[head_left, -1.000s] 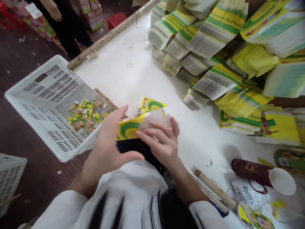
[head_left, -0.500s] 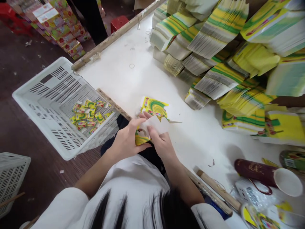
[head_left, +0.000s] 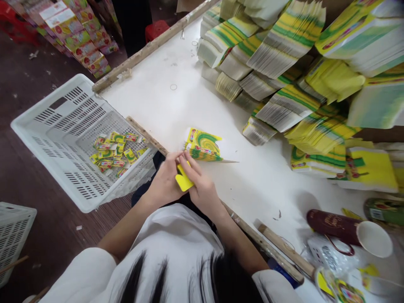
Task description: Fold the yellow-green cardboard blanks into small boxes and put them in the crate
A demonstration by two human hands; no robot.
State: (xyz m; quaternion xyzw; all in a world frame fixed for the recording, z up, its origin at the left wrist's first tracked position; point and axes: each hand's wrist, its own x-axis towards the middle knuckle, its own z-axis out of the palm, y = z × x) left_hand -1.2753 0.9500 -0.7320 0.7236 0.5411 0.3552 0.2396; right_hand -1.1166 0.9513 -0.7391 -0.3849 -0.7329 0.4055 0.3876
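Observation:
Both hands hold a small yellow carton (head_left: 184,179) low over the table's near edge. My left hand (head_left: 167,179) is closed around its left side. From the right, my right hand (head_left: 202,185) grips it with the fingers laid across the top. Most of the carton is hidden by the fingers; a plain yellow flap shows between the hands. Just beyond the fingertips, a stack of flat yellow and green printed cartons (head_left: 203,143) lies on the white table (head_left: 151,101).
A white plastic crate (head_left: 52,134) with several small folded cartons (head_left: 116,147) stands at the left. Bundled flat cartons (head_left: 284,105) are piled at the back right. A maroon mug (head_left: 334,227) lies on its side at the right. Wooden strips (head_left: 142,130) edge the table.
My hands have drawn closer together. The white inner flap that stood up from the carton no longer shows; a yellow flap faces up now. My right hand has shifted left.

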